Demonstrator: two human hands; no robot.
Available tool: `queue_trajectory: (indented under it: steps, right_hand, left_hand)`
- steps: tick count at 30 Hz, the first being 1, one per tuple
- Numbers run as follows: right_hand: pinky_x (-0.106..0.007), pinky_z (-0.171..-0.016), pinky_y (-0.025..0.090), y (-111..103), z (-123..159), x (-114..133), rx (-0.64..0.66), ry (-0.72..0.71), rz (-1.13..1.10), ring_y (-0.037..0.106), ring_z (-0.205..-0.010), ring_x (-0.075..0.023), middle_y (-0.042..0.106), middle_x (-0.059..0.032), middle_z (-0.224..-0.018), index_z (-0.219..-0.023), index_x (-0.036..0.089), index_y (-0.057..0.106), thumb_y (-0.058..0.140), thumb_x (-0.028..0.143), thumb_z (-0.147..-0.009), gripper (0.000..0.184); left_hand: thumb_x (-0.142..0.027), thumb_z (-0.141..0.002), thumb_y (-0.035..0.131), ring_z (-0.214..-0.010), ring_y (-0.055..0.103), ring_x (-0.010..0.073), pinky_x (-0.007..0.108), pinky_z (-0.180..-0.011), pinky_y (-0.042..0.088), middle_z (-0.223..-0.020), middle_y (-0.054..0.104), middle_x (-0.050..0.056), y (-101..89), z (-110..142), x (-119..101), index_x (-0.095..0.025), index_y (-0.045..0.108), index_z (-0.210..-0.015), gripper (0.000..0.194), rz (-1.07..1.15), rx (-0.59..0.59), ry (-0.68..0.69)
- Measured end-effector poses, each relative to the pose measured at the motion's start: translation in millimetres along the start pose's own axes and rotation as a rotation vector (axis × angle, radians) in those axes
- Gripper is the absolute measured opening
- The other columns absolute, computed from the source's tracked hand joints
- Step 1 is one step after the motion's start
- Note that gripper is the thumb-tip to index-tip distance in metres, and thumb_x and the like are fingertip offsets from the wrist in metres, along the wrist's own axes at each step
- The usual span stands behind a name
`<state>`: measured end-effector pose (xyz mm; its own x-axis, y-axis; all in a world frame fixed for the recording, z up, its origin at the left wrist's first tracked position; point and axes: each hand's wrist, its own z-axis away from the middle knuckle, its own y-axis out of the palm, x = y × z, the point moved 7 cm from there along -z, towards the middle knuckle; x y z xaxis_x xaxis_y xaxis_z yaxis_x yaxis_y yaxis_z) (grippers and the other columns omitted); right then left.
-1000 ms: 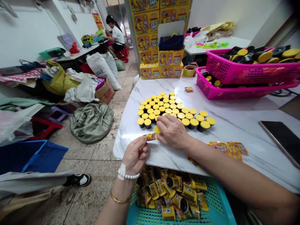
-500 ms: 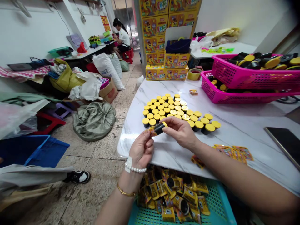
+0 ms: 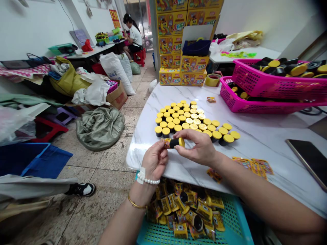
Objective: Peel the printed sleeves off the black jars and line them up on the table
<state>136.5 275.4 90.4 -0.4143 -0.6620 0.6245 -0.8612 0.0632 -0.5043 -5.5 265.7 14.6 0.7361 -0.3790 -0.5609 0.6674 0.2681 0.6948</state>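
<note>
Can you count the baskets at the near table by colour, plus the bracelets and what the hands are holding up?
Pink plastic mesh baskets: 2
Teal plastic mesh basket: 1
White beaded bracelet: 1
Thin gold metal bracelet: 1
Black tube with yellow lid: 1
Total: 6

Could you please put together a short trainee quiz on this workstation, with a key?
1. True or false: the yellow lid of the held black cup is at the end nearer the right hand.
2. Which container holds the yellow packets below the tabletop? (a) pink basket (b) teal basket (c) cardboard box
3. Fill in: the white bead bracelet is on the ____ wrist.
Key: 1 true; 2 b; 3 left
</note>
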Motion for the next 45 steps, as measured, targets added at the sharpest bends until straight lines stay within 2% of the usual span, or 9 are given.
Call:
queue_trajectory:
  steps: [4,10,15,20,24,31,37,40,45]
  right_hand:
    - [-0.033,-0.078,0.059,3.7,1.5,-4.2,-0.01,0.065,-0.145,0.07,-0.088,-0.018,0.073,-0.0077,-0.105,-0.108,0.021,0.061,0.068,0.026,-0.083,0.027]
    - [-0.031,-0.079,0.057,13.6,-0.6,-12.8,0.076,0.181,-0.478,0.067,-0.086,-0.0156,0.069,-0.0054,-0.098,-0.106,0.02,0.062,0.072,0.03,-0.084,0.026]
    - [-0.033,-0.079,0.057,4.2,-0.9,-22.0,-0.064,0.204,-0.477,0.065,-0.084,-0.017,0.066,-0.0033,-0.09,-0.098,0.022,0.065,0.082,0.038,-0.074,0.034]
    - [-0.031,-0.071,0.056,9.4,0.5,-17.2,-0.008,0.169,-0.449,0.064,-0.078,-0.0158,0.068,-0.0036,-0.088,-0.1,0.021,0.067,0.081,0.037,-0.076,0.033]
    - [-0.032,-0.071,0.056,14.5,1.4,-6.2,0.051,0.032,-0.287,0.064,-0.076,-0.0155,0.07,-0.0047,-0.089,-0.103,0.02,0.069,0.079,0.037,-0.078,0.032]
    - [-0.028,-0.065,0.054,13.5,-1.9,-1.3,0.04,-0.086,-0.215,0.058,-0.074,-0.0128,0.061,-0.0033,-0.091,-0.105,0.021,0.071,0.078,0.037,-0.08,0.03]
    - [-0.026,-0.058,0.056,5.5,-4.6,-12.1,-0.029,-0.036,-0.226,0.057,-0.069,-0.011,0.059,-0.0026,-0.091,-0.105,0.02,0.069,0.078,0.034,-0.08,0.03]
    - [-0.025,-0.058,0.059,7.4,-4.3,-14.0,0.005,-0.025,-0.269,0.062,-0.074,-0.012,0.062,-0.0056,-0.099,-0.112,0.02,0.069,0.075,0.031,-0.082,0.032]
    - [-0.027,-0.067,0.062,5.4,-1.4,-5.4,0.015,-0.05,-0.21,0.065,-0.076,-0.0134,0.066,-0.0031,-0.087,-0.111,0.02,0.07,0.074,0.032,-0.084,0.03]
  left_hand:
    - [-0.024,-0.067,0.084,-0.038,0.038,-0.0007,0.01,-0.029,0.019,-0.066,0.061,-0.003,-0.1,3.6,-2.1,-0.011,0.061,-0.076,0.029,-0.07,0.022,0.069]
    - [-0.031,-0.068,0.084,-0.042,0.043,0.0019,0.011,-0.03,0.024,-0.066,0.061,0.0,-5.1,16.2,-9.2,-0.009,0.065,-0.079,0.031,-0.158,0.025,0.143]
    - [-0.026,-0.067,0.086,-0.055,0.053,0.0052,0.012,-0.035,0.032,-0.075,0.061,-0.001,-10.9,23.5,-23.2,-0.012,0.066,-0.094,0.036,-0.14,-0.027,0.266]
    - [-0.038,-0.069,0.086,-0.066,0.062,0.0125,0.02,-0.048,0.046,-0.089,0.068,0.006,-8.9,17.6,-25.6,-0.016,0.066,-0.11,0.051,-0.256,0.081,0.242]
    - [-0.032,-0.065,0.088,-0.061,0.06,0.0102,0.021,-0.058,0.048,-0.072,0.068,0.003,-9.5,9.0,-21.9,-0.014,0.074,-0.099,0.04,-0.452,0.154,0.237]
    - [-0.031,-0.063,0.089,-0.074,0.064,0.0139,0.024,-0.069,0.05,-0.082,0.073,0.006,7.0,-2.9,-24.0,-0.014,0.077,-0.088,0.032,-0.554,0.204,0.274]
    - [-0.047,-0.07,0.082,-0.063,0.062,0.0133,0.022,-0.057,0.047,-0.076,0.069,0.005,23.9,-7.4,-28.0,-0.015,0.07,-0.108,0.051,-0.542,0.247,0.167]
    - [-0.048,-0.074,0.079,-0.052,0.056,0.0095,0.02,-0.047,0.04,-0.071,0.065,0.004,16.7,-6.1,-24.7,-0.012,0.069,-0.091,0.041,-0.561,0.254,0.09]
    - [-0.038,-0.071,0.083,-0.055,0.056,0.0092,0.021,-0.053,0.043,-0.071,0.067,0.002,7.6,3.6,-28.3,-0.015,0.068,-0.094,0.036,-0.582,0.227,0.234]
